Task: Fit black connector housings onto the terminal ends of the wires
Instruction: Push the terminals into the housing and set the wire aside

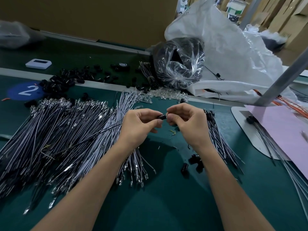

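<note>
My left hand [141, 125] and my right hand [185, 120] meet above the green table. Between their fingertips is a small black connector housing [162, 117]. A thin black wire [100, 131] runs from my left hand out to the left over the wire pile, and my left fingers pinch it at the housing. My right fingers pinch the housing's other end. A big pile of grey wires with metal terminals [63, 135] lies to the left. A few loose black housings [193, 162] lie under my right forearm.
More black housings [66, 79] are scattered at the back left beside a blue disc marked 2 [25, 90]. A clear bag of black parts [180, 62] and a large white bag [233, 52] stand behind. Finished wires [215, 130] and pink paper [283, 125] lie right.
</note>
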Demonstrator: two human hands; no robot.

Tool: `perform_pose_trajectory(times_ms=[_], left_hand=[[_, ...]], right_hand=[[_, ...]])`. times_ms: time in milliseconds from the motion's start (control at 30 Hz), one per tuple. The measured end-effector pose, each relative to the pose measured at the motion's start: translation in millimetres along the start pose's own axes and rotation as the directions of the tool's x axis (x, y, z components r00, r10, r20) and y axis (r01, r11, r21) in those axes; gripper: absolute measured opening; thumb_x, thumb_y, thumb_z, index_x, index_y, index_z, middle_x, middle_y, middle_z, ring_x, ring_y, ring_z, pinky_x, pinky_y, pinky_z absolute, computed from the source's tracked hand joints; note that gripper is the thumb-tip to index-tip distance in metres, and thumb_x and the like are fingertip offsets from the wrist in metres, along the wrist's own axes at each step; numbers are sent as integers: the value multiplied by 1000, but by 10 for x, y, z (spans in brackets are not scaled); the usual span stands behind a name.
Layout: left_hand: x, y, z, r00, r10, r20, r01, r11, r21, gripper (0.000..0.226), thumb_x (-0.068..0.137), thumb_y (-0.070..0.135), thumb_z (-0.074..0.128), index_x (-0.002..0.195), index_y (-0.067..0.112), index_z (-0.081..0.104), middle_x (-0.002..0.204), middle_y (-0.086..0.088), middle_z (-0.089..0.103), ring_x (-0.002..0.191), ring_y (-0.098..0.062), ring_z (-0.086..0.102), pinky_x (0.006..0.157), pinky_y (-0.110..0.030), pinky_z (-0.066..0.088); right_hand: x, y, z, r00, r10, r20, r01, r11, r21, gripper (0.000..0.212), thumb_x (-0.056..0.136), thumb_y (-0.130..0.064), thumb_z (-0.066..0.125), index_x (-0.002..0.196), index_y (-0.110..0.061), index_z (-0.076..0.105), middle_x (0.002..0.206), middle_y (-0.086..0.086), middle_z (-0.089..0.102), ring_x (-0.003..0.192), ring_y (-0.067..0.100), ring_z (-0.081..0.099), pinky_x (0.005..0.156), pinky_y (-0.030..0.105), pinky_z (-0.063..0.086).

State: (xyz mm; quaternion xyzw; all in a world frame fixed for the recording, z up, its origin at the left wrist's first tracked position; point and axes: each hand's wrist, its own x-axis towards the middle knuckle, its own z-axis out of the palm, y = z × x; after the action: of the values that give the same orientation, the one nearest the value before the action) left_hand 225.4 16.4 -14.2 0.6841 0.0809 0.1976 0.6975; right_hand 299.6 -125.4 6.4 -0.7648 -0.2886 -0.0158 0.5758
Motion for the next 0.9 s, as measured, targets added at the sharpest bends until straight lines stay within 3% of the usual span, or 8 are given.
perform_pose_trajectory(times_ms=[233, 400, 533, 900], left_hand=[[-15, 11, 1, 998, 26, 56, -26, 1000, -2, 21, 81, -6, 72, 93, 11, 74, 81, -6, 76, 72, -16, 73, 62, -23, 57], [-29, 25, -6, 995, 57, 81, -54, 998, -44, 22, 80, -6, 73, 93, 11, 74, 81, -7, 76, 74, -19, 74, 63, -25, 59], [-42, 49, -33, 982, 100, 160, -94, 995, -43, 23, 77, -2, 75, 93, 14, 74, 80, -5, 76, 74, -19, 75, 63, -24, 59], [-93, 76, -33, 972, 120, 203, -94, 987, -133, 21, 72, 11, 73, 93, 11, 74, 82, -9, 76, 73, -21, 75, 63, -24, 59]], right_hand=[[6, 34, -99, 992, 93, 86, -105, 983, 152, 11, 79, -1, 76, 81, -11, 74, 65, 5, 73, 59, 18, 69, 56, 22, 53], [-21, 66, -160, 985, 77, 155, -110, 969, 220, 6, 76, -1, 76, 78, -5, 72, 59, 2, 69, 52, 13, 62, 53, 20, 50], [-33, 65, -194, 979, 70, 192, -122, 955, 271, 14, 68, -14, 76, 77, -5, 72, 61, 5, 69, 53, 14, 63, 54, 22, 51], [-79, 13, -172, 977, 26, 212, -99, 935, 340, 12, 68, -10, 75, 77, -3, 70, 62, 6, 69, 51, 15, 62, 53, 23, 52]])
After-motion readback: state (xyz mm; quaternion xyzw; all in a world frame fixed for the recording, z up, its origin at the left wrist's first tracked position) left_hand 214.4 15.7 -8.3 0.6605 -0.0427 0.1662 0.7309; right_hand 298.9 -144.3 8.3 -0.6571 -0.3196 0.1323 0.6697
